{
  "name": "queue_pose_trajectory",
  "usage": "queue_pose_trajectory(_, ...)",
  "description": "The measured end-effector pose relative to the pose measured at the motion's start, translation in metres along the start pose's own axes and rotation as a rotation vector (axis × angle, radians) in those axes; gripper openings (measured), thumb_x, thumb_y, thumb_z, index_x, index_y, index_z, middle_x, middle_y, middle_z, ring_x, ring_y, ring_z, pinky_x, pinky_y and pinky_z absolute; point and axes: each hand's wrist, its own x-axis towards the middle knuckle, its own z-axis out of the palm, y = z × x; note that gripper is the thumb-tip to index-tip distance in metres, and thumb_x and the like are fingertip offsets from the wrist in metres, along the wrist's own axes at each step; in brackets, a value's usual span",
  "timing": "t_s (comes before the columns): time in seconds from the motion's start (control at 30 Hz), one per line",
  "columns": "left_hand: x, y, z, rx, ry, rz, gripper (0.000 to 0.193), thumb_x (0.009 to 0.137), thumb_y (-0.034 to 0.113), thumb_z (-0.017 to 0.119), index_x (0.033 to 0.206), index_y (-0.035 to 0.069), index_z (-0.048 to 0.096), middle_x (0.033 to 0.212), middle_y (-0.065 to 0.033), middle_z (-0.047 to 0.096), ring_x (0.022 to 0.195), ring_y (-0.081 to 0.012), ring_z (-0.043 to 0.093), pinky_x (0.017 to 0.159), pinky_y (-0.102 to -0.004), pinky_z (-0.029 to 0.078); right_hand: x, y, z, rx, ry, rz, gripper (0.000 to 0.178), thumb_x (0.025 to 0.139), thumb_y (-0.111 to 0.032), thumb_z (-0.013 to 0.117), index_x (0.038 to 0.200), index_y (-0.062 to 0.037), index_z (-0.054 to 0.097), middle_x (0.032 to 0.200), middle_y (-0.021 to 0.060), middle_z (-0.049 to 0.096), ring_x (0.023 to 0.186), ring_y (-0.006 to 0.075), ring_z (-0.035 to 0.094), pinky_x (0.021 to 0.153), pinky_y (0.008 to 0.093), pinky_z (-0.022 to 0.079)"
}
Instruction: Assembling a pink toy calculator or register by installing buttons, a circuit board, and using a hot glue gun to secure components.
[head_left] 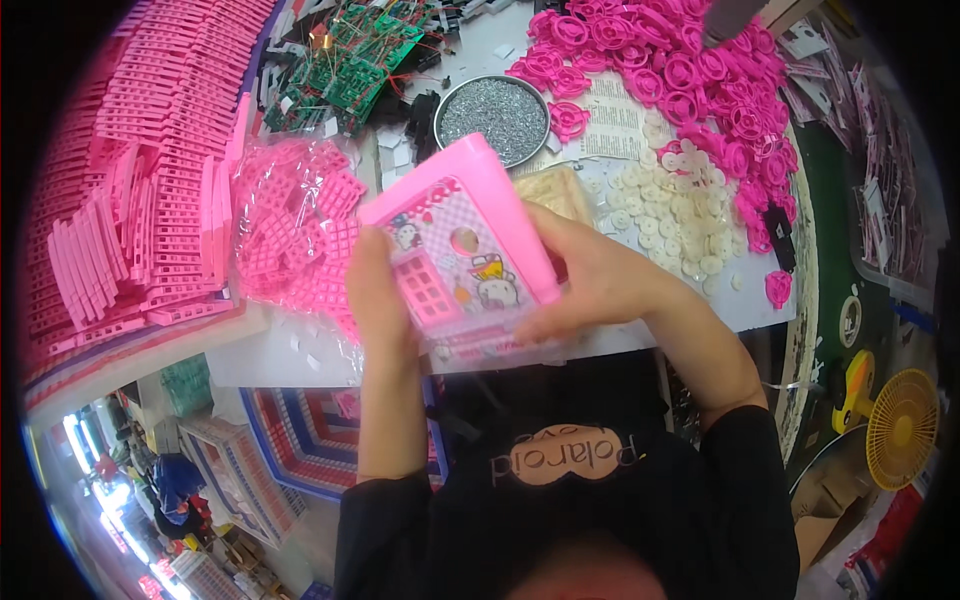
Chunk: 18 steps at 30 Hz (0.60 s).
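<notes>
Over the near edge of the white worktable, both my hands hold a pink plastic toy casing (440, 215), tilted. Its face carries a cartoon sticker panel with a round hole and a pink grid of small windows. My left hand (378, 290) is closed on the casing's left side. On the opposite side my right hand (595, 275) grips it, thumb at the near corner and fingers partly hidden behind. Left of the casing lies a clear bag of pink keypad grids (285, 215). A round metal dish of small screws (493, 118) stands just beyond it.
Stacked pink plastic strips (150, 130) fill the left side. Green circuit boards with wires (365, 65) lie at the back. Pink ring-shaped parts (660, 60) and white discs (670, 215) are heaped at the right. A yellow fan (902, 428) stands lower right, beyond the table edge.
</notes>
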Motion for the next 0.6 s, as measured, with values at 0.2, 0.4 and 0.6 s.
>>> queue_pose_trajectory(0.2, 0.008, 0.0, -0.005, 0.237, 0.025, 0.293, 0.031, 0.11, 0.035, 0.044, 0.098, 0.009, 0.056, 0.088, 0.0001, 0.056, 0.082, -0.0087, 0.059, 0.072, -0.0252, 0.05, -0.016, 0.02, 0.007, 0.353, 0.075, 0.107, 0.057, 0.086, 0.0, 0.074, 0.138, 0.0042, 0.051, 0.111, 0.0135, 0.07, 0.091, 0.0176, 0.072, 0.079, 0.0302, 0.06)
queue_pose_trajectory(0.4, 0.011, 0.003, 0.003, -0.269, -0.076, 0.11, 0.056, 0.112, 0.042, 0.026, 0.123, 0.0, 0.06, 0.118, -0.0171, 0.068, 0.104, -0.027, 0.062, 0.094, -0.0399, 0.046, -0.018, 0.021, 0.008, 0.416, 0.211, 0.022, 0.048, 0.093, 0.003, 0.067, 0.138, 0.0062, 0.05, 0.109, 0.0136, 0.071, 0.087, 0.0171, 0.072, 0.078, 0.03, 0.061)
queue_pose_trajectory(0.6, -0.012, -0.02, 0.0, 0.342, 0.08, 0.394, 0.048, 0.112, 0.031, 0.031, 0.107, -0.004, 0.063, 0.099, -0.0117, 0.067, 0.09, -0.0146, 0.061, 0.078, -0.0332, 0.048, -0.022, 0.028, 0.031, 0.481, 0.242, -0.045, 0.049, 0.094, 0.002, 0.067, 0.139, 0.005, 0.049, 0.114, 0.0136, 0.069, 0.093, 0.0179, 0.071, 0.082, 0.0318, 0.062)
